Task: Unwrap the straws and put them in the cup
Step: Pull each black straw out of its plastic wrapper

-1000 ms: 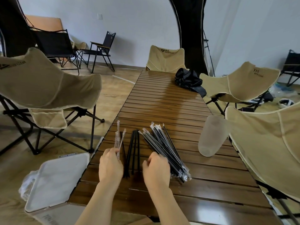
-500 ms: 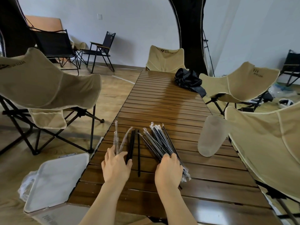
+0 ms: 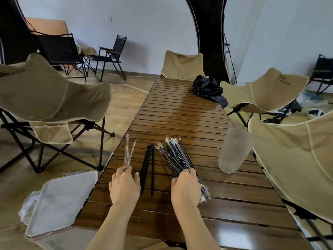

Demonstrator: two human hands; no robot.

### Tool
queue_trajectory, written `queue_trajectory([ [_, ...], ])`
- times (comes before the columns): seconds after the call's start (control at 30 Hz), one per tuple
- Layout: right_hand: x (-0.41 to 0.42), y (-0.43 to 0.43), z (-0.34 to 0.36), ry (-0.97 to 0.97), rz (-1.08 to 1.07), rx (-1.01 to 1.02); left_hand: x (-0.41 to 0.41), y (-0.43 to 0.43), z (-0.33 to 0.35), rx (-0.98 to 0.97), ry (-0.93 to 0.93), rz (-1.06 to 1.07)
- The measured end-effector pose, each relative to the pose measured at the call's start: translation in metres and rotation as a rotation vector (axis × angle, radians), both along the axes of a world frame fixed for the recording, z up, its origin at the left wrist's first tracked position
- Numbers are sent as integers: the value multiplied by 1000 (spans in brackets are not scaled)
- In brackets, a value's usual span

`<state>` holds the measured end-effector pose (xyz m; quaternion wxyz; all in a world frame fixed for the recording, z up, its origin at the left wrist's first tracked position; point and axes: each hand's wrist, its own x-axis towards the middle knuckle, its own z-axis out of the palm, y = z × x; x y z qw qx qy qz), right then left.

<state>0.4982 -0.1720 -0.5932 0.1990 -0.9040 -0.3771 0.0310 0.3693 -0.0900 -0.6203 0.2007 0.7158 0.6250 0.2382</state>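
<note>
A pile of black straws in clear wrappers (image 3: pixel 175 156) fans out on the wooden slat table (image 3: pixel 180 112). My right hand (image 3: pixel 185 188) lies over the pile's near end, fingers curled on the straws. Several bare black straws (image 3: pixel 147 163) lie between my hands. My left hand (image 3: pixel 125 184) pinches a few empty clear wrappers (image 3: pixel 128 154) that stick up and away from me. A frosted plastic cup (image 3: pixel 234 150) stands at the table's right edge, apart from both hands.
A black cloth bundle (image 3: pixel 207 89) lies at the table's far right. Beige folding chairs (image 3: pixel 46 98) stand on both sides and at the far end. A white lidded bin (image 3: pixel 61 199) sits on the floor, left of the table's near corner.
My right hand slid right from the bare straws onto the wrapped pile's near end. My left hand kept the empty wrappers and shifted slightly; the bare straws now lie uncovered.
</note>
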Motion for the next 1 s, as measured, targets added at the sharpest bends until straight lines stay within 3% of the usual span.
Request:
queue_trajectory([
  [0.2, 0, 5, 0, 91, 47, 75, -1, 0, 2, 6, 4, -5],
  [0.5, -7, 11, -2, 401, 131, 243, 6, -5, 10, 81, -3, -46],
  [0.7, -20, 22, 2, 557, 353, 245, 9, -6, 9, 36, -66, -286],
  [0.83, -11, 20, 0, 421, 427, 195, 7, -4, 9, -53, -8, -484],
  [1.0, 5, 13, -6, 125, 259, 131, 6, -7, 8, -173, 120, -550],
])
